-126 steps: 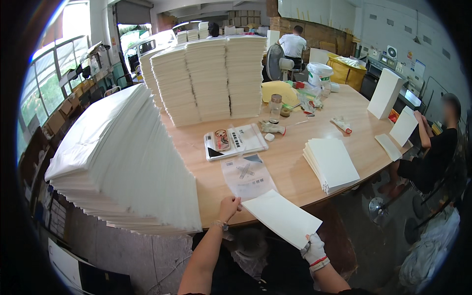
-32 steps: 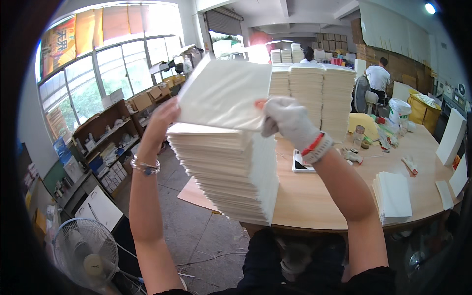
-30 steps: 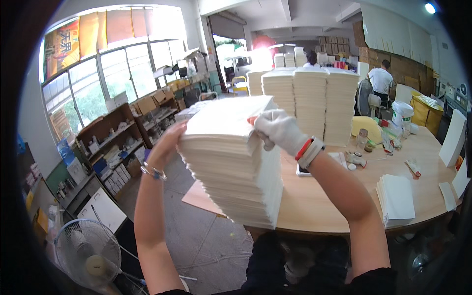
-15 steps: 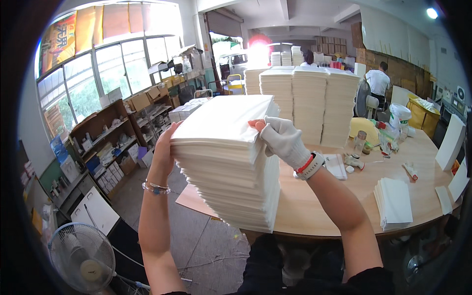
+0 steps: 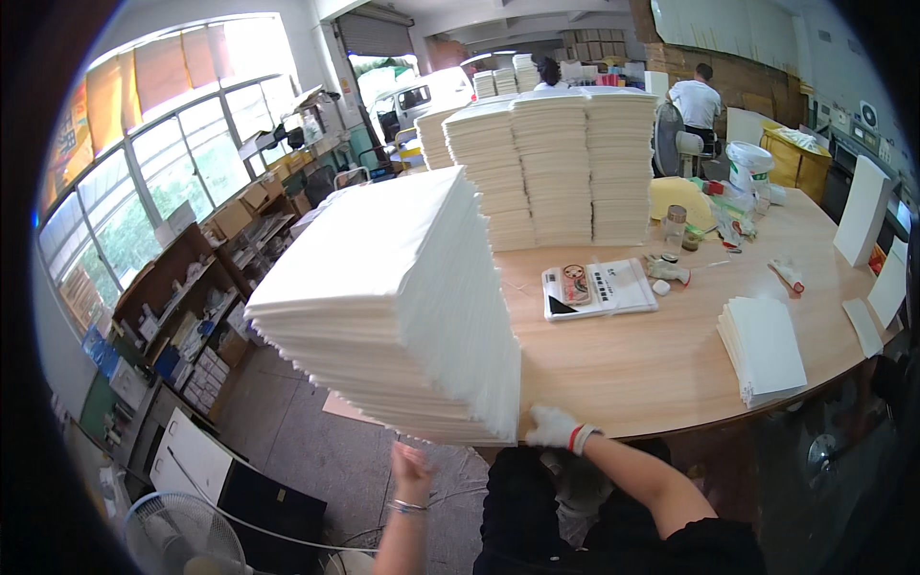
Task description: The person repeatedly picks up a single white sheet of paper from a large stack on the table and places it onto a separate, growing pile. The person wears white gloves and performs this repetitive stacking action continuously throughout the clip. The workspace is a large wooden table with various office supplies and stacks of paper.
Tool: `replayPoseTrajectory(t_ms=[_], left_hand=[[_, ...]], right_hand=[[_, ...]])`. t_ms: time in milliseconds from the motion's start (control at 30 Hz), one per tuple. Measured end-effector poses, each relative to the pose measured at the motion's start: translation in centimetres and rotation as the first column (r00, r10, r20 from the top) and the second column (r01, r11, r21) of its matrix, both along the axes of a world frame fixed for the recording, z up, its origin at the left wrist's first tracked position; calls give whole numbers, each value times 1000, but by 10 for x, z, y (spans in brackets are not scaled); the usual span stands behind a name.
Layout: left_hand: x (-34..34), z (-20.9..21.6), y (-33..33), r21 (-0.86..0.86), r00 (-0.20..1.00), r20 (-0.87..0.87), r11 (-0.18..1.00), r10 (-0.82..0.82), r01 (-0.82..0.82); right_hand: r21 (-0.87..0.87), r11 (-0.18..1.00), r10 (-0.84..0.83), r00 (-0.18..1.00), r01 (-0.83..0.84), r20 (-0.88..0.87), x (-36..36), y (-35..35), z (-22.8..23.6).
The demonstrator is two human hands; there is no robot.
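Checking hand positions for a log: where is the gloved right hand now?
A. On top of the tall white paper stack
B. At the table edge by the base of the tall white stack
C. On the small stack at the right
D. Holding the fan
B: the gloved right hand rests at the table edge beside the bottom corner of the tall white stack.

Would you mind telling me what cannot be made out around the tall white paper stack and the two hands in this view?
- Head view: the fingertips of the gloved right hand are hidden under the white paper stack.
- The bare left hand is blurred; its grip cannot be told.
- The stack covers the wooden table edge beneath it.
- The white sheets at the right rim are partly cut off.
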State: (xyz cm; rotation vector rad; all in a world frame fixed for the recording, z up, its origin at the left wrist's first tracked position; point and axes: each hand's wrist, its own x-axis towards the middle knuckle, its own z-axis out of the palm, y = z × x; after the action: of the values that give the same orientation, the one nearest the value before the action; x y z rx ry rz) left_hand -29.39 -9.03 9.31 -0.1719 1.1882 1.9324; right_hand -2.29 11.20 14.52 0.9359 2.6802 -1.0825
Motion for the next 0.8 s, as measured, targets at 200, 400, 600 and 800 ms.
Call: replayPoseTrajectory(t_ms=[200, 400, 600, 800], left_hand=[[109, 4, 74, 238, 987, 131, 969, -97, 64], [93, 2, 85, 495, 974, -5, 846, -227, 200], [103, 18, 94, 555, 980, 42, 820, -195, 139], [69, -18, 96, 419, 990, -6, 899, -139, 129]], right_hand=[[430, 888, -31, 953, 165, -302, -12, -25, -53], [520, 833, 39, 918, 188, -395, -16, -33, -59], [531, 826, 61, 908, 187, -415, -20, -20, -67], [565, 808, 107, 900, 169, -422, -32, -7, -65]])
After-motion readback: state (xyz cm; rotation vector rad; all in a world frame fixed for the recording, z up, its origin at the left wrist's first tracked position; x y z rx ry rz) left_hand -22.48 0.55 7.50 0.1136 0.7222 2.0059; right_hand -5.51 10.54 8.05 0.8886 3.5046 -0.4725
